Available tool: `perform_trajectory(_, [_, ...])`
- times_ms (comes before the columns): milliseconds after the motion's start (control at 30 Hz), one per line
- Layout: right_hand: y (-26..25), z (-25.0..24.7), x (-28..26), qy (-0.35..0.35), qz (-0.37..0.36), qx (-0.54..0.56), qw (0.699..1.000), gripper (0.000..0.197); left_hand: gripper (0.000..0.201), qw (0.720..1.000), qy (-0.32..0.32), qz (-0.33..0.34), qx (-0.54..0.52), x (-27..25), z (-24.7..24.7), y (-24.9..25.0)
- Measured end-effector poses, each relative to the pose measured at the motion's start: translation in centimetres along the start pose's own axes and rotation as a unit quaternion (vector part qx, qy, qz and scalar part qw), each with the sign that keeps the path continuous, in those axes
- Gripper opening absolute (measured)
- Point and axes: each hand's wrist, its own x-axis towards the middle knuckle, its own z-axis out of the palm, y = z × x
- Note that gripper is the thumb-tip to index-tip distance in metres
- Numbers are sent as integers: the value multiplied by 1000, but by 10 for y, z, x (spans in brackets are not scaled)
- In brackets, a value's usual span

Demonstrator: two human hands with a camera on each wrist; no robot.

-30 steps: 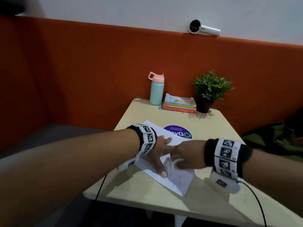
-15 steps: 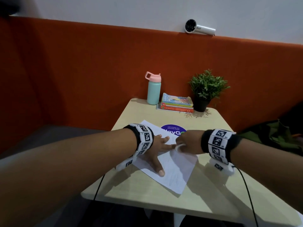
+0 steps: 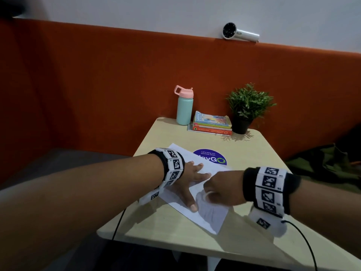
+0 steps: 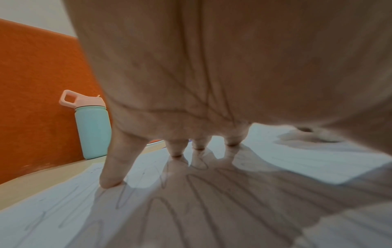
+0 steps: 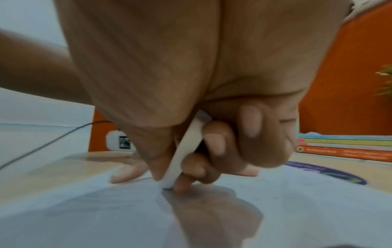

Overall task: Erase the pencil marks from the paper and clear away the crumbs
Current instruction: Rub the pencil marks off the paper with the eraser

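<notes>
A white sheet of paper [image 3: 210, 217] with faint pencil scribbles [image 4: 191, 209] lies slantwise on the beige table [image 3: 175, 235]. My left hand [image 3: 187, 182] lies flat on the sheet with fingers spread, pressing it down. My right hand [image 3: 216, 192] pinches a thin white eraser [image 5: 186, 147] between thumb and curled fingers. The eraser's lower tip touches the paper just right of the left thumb. The eraser [image 3: 207, 194] shows in the head view as a small white curve under the right hand. No crumbs can be made out.
At the table's far edge stand a mint bottle with a pink lid [image 3: 184, 106], a stack of books [image 3: 212, 126] and a potted plant [image 3: 247, 108]. A purple round sticker [image 3: 212, 158] lies beside the paper. Orange padded wall behind; a dark green bag [image 3: 322, 165] at right.
My right hand with the eraser went away from me along the sheet, then came back toward me. The left hand stays pressed on the paper.
</notes>
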Motion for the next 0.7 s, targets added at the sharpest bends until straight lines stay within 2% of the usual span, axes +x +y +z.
perform_trajectory(167, [33,-10,14,36,88,-24,995,37,123,1000,-4,-2,9,4,0,-2])
perform_trajectory(333, [3,1,1,0,8,-2,1000,35,124,1000,-6,0,-3,4,2,-3])
perform_trajectory(500, [33,-15,19,29,108,-22,993,40,125,1000,-6,-6,3,2,0,0])
perform_trajectory(633, [-3,1,10,16,30,-7,999,39,127,1000,11,-5,-1,-1,3,2])
perform_trajectory(700, [-2,0,9,5,28,-7,1000,40,128,1000,15,-2,-2,-2,1,2])
